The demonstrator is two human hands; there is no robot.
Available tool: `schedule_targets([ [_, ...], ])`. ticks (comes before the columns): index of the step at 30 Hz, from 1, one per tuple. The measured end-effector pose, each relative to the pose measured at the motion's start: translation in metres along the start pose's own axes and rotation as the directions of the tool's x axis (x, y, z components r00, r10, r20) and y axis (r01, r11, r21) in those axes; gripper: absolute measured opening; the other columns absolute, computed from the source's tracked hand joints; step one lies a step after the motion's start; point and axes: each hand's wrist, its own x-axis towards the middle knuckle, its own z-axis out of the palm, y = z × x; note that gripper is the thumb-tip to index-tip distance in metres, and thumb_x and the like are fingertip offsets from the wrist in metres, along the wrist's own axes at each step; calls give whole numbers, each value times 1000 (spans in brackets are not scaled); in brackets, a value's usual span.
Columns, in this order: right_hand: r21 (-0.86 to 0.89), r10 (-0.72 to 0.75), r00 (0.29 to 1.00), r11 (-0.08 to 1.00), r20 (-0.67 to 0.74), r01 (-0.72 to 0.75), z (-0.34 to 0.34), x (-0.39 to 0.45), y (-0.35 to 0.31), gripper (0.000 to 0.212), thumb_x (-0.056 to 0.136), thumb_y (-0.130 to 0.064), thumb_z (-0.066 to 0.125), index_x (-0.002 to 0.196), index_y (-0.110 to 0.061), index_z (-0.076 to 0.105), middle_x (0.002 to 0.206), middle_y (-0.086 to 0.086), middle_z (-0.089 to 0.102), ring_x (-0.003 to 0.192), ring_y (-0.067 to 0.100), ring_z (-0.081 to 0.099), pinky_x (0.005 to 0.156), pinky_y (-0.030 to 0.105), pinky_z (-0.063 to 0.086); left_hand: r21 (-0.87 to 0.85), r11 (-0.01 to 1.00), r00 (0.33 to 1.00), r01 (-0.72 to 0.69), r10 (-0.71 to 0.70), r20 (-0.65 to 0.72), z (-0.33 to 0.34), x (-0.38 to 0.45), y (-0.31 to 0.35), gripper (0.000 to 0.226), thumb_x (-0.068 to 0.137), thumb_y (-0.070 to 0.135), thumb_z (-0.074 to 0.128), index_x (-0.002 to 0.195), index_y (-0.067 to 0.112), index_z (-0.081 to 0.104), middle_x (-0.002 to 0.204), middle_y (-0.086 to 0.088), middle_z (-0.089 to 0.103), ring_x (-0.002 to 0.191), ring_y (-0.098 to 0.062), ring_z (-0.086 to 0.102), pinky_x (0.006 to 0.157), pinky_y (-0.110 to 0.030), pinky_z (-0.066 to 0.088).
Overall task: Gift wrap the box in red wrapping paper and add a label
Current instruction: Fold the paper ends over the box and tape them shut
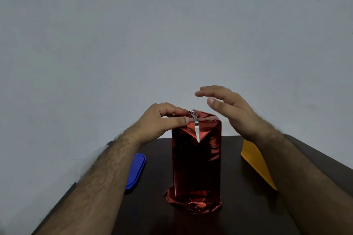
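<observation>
A tall box wrapped in shiny red paper (196,162) stands upright in the middle of the dark table (152,215). The paper bunches loosely at its base, and a silver strip of the paper's underside (196,129) hangs down from the folded top. My left hand (164,120) pinches the paper at the box's top left edge between thumb and fingers. Just right of the top and a little above it, my right hand (227,107) hovers with fingers spread, touching nothing.
A blue lid-like object (136,171) lies on the table left of the box. A yellow flat object (257,164) lies to the right, partly under my right forearm. A plain pale wall fills the background behind the table.
</observation>
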Motion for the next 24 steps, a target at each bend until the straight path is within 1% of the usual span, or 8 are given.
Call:
schedule_targets([
  [4,51,5,988,999,-154,3,2,-8,1,33,98,-45,57,119,-29,78,134,-14,66,135,2,52,108,30,39,9,1000,1000,-9,9,6,4,1,-2,29,81,49,81,108,40,84,119,9,70,117,-2,65,109,-33,49],
  [8,27,69,993,997,-101,-66,6,-16,0,27,99,-40,60,115,-31,80,133,-15,66,134,-1,53,103,25,40,44,998,999,-43,42,16,8,2,-2,36,79,54,76,112,41,83,119,12,67,117,0,62,108,-33,48],
  [11,-30,114,993,993,6,-114,8,-15,-9,29,96,-43,61,115,-35,81,140,-14,59,136,-3,49,102,22,42,60,997,998,-47,45,37,9,2,-1,41,79,55,70,116,43,81,117,11,66,116,-2,63,106,-36,51],
  [13,-183,105,989,980,101,-85,7,-8,-13,31,95,-45,58,116,-40,80,146,-14,53,140,0,45,109,28,42,71,996,997,-53,49,57,10,1,1,41,76,57,67,115,48,80,117,9,64,116,-6,63,108,-39,51],
  [15,-407,116,977,913,176,-35,6,2,-17,33,93,-51,54,115,-46,79,150,-15,50,144,5,38,118,39,35,96,993,995,-63,55,82,11,1,2,42,76,60,63,115,52,79,118,7,62,117,-8,62,109,-43,51],
  [17,-539,153,966,842,209,-17,3,12,-20,35,89,-56,51,111,-50,78,150,-18,50,144,7,35,122,49,30,121,991,995,-57,47,86,11,0,3,40,79,59,62,115,52,78,118,9,61,118,-7,61,111,-45,50],
  [22,-634,164,962,773,219,12,2,25,-30,25,84,-53,54,95,-49,76,144,-16,54,139,8,41,118,52,33,33,996,997,-78,78,4,10,-1,-2,41,79,56,73,119,47,76,119,17,68,122,-1,61,114,-43,49],
  [24,-672,161,968,740,193,11,2,28,-32,24,85,-52,53,93,-47,75,143,-14,55,137,10,43,116,54,35,-8,996,997,-84,84,0,7,-1,-4,45,76,55,76,119,43,76,118,13,72,118,-2,65,111,-39,49],
])
